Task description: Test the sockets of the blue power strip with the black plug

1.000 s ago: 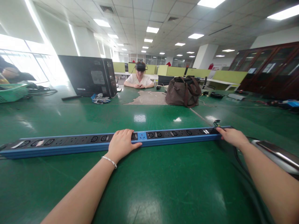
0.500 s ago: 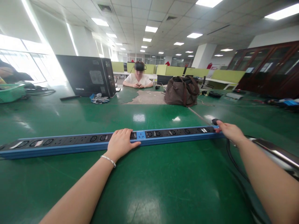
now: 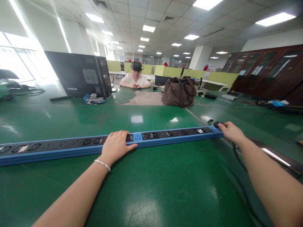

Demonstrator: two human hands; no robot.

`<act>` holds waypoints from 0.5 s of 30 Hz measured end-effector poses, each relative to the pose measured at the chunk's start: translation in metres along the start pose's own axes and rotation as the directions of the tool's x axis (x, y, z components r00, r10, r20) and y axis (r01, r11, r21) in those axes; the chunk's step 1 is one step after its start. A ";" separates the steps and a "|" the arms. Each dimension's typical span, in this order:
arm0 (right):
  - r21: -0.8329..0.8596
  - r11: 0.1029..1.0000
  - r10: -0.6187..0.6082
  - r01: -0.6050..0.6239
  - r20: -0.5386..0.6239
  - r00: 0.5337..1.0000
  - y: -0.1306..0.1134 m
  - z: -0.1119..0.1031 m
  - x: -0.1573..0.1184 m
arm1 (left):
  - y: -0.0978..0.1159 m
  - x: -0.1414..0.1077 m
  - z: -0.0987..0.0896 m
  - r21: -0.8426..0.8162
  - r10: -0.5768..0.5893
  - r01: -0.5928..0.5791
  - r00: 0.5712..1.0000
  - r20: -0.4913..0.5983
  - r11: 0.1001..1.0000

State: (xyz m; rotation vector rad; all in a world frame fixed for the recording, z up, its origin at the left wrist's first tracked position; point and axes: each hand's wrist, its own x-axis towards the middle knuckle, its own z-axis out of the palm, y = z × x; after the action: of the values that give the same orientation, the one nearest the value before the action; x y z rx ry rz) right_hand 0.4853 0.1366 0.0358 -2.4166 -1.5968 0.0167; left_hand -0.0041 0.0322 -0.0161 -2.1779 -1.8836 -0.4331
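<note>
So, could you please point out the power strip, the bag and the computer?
Power strip point(image 3: 138, 137): head view, on its blue socket.
Bag point(image 3: 173, 93): head view, on its brown front.
Computer point(image 3: 77, 77): head view, on its black side panel.

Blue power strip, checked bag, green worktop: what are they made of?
Power strip: rails probably painted or anodised aluminium, going by the satin blue sheen and straight edges; black socket faces look like plastic.

Bag: likely woven fabric, matte, with a fine brown pattern and slumped sides.

Worktop: glossy coating or sheet, mirroring light; can't tell what's underneath.
</note>
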 end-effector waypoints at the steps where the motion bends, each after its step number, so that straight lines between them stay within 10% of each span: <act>1: -0.006 1.000 0.024 -0.024 0.006 1.000 0.001 0.001 0.002 | 0.000 0.000 0.000 0.002 -0.003 0.003 1.000 0.006 1.000; 15: -0.127 0.992 0.028 -0.022 0.047 0.999 0.013 0.014 0.015 | -0.001 0.000 0.001 0.010 0.006 -0.006 1.000 0.003 1.000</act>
State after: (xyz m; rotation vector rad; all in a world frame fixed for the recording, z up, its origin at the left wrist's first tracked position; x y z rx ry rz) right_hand 0.5010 0.1482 0.0214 -2.5501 -1.6347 -0.0223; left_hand -0.0053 0.0329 -0.0171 -2.1784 -1.8767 -0.4184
